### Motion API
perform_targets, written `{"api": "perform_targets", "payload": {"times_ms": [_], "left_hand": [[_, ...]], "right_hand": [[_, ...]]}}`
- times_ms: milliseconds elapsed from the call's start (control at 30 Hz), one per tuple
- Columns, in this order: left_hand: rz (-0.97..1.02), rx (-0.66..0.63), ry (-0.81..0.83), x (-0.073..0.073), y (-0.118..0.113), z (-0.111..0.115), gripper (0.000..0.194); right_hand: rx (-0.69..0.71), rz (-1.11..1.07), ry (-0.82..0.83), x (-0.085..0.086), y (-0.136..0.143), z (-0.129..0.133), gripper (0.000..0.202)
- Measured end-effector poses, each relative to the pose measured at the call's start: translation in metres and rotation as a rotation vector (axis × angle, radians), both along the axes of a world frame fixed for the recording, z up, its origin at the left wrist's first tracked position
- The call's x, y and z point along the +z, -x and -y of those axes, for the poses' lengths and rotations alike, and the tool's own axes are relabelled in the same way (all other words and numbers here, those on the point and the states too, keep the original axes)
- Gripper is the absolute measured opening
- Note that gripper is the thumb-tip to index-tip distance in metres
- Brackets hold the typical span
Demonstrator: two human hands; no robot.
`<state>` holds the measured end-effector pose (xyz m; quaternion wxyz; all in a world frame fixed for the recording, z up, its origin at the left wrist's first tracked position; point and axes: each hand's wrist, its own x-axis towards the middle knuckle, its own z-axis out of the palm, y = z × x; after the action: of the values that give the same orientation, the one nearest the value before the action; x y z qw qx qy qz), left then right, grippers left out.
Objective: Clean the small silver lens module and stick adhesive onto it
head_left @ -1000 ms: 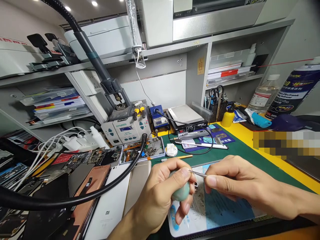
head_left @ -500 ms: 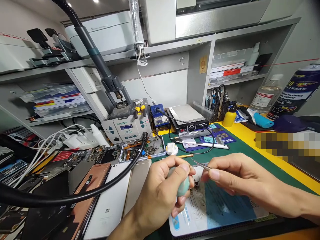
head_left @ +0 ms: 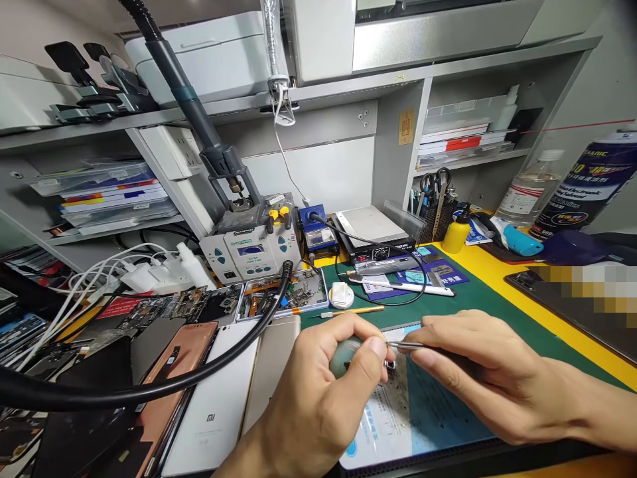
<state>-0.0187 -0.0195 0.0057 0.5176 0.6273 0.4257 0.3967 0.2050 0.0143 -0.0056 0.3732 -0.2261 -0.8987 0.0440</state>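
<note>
My left hand point(head_left: 331, 385) is closed around a pale green, rounded thing point(head_left: 343, 356), mostly covered by the fingers; its kind is not clear. My right hand point(head_left: 492, 382) pinches slim metal tweezers point(head_left: 405, 345), held nearly level. Their tip meets the left thumb and forefinger, and whatever lies between is too small to make out. Beneath both hands is a blue and white printed work pad point(head_left: 438, 411). A small metal part point(head_left: 391, 365) shows just beyond the left fingertips, partly hidden.
Left of my hands lie a white phone back point(head_left: 212, 392) and several other phone parts. A black hose point(head_left: 239, 345) curves over them. Farther back stand a parts tray point(head_left: 318, 307), a rework station point(head_left: 249, 255) and a hot plate point(head_left: 373, 229). A yellow bottle point(head_left: 456, 232) stands back right.
My right hand has turned palm-down and moved slightly left, bringing the tweezers' tip to the left fingertips. The pale green thing has turned in my left hand.
</note>
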Motion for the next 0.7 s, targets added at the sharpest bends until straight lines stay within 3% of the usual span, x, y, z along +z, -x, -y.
{"api": "perform_targets", "payload": {"times_ms": [233,400,700], "left_hand": [[0.02,-0.052,0.031,0.0,0.0006,-0.0003,0.03],[0.029,-0.064,0.022,0.0014,0.0,0.0004,0.029],[-0.009,-0.055,-0.032,0.0017,0.0027,0.0,0.028]], "right_hand": [[0.042,0.025,0.038,0.0029,0.0018,0.0018,0.021],[0.057,0.115,0.226,0.0064,-0.0001,0.0027,0.035],[0.023,0.109,0.573,0.0097,-0.0034,0.0009,0.038]]}}
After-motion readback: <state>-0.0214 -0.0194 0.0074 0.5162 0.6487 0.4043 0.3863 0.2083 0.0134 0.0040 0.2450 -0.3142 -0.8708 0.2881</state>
